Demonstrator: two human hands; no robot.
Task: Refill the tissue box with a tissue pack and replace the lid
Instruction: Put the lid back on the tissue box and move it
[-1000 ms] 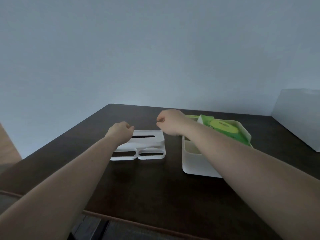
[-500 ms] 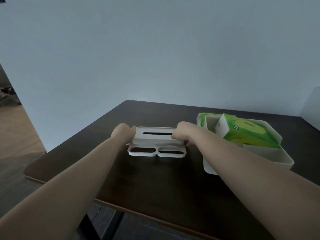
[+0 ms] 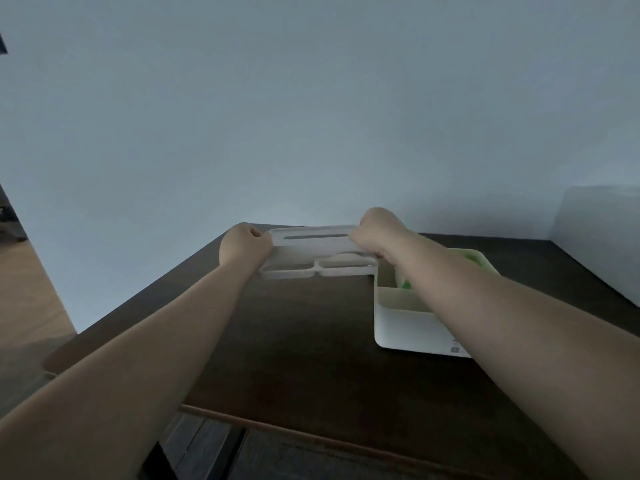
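The white lid [image 3: 313, 252], with a long slot and two oval openings, hangs above the dark table, tilted with its far edge up. My left hand [image 3: 244, 245] grips its left end and my right hand [image 3: 377, 233] grips its right end. To the right stands the open white tissue box [image 3: 405, 323]. The green tissue pack [image 3: 405, 284] lies inside it, mostly hidden behind my right forearm.
The dark wooden table [image 3: 294, 341] has its near edge at the bottom and its left edge by a wooden floor. A pale boxy object [image 3: 602, 237] stands at the far right. A plain wall rises behind the table.
Both hands closed on the lid's ends and lifted it off the table. It has moved up and a little to the right, toward the box.
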